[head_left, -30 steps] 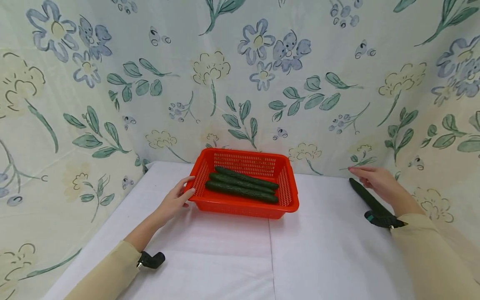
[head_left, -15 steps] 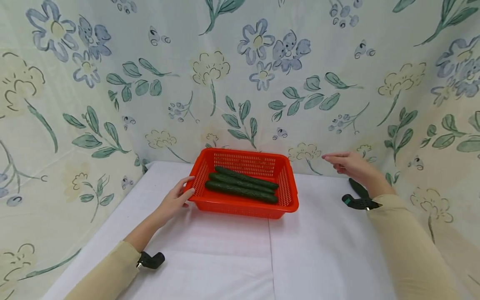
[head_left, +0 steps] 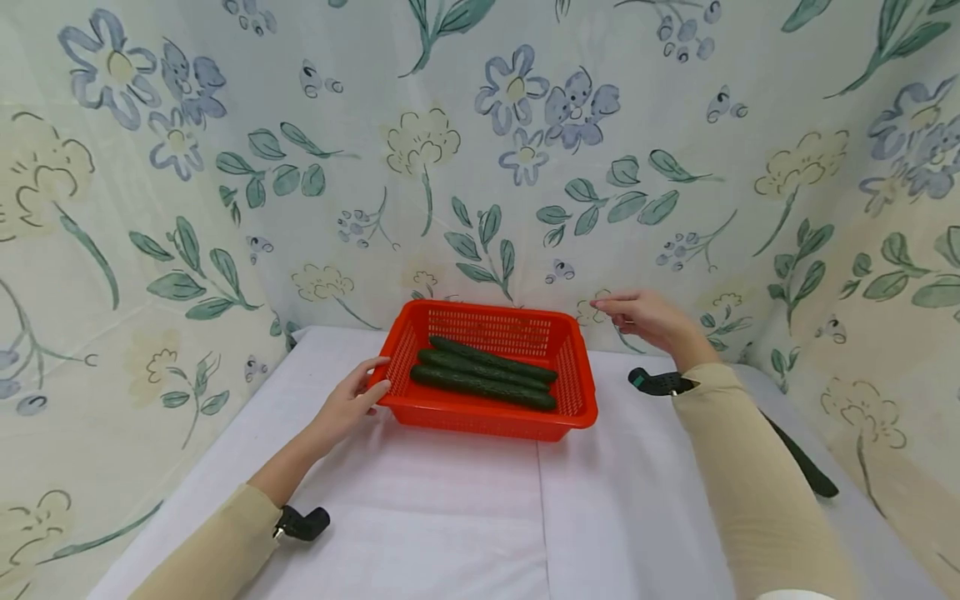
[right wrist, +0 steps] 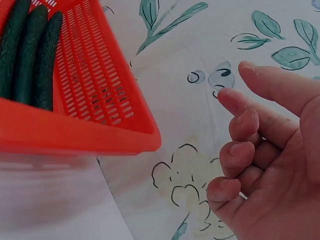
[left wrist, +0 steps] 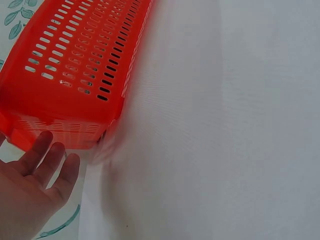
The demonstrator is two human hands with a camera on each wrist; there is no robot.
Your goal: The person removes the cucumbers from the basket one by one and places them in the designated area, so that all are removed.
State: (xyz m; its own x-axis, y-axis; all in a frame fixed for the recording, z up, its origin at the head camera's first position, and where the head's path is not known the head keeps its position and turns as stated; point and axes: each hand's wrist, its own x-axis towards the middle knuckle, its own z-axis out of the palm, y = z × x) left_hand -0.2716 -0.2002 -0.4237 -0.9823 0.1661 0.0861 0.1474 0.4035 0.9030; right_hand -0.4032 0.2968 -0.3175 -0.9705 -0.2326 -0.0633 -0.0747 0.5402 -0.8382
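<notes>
Both hands are relaxed: left [head_left: 349, 407] touches the red basket [head_left: 483, 420], right [head_left: 649, 318] hovers half-curled.

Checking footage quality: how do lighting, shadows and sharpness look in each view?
Head view: brightest and fairly even, a faint pink cast on the white cloth in front of the red basket; left wrist view: dimmer, soft shadow on the cloth beside the basket; right wrist view: also dim, the basket's near rim soft and cloth below it smeared, the right hand clearer.

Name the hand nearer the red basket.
Left: the left hand touches the left end of the red basket; the right hand hovers off its right end, not touching.
</notes>
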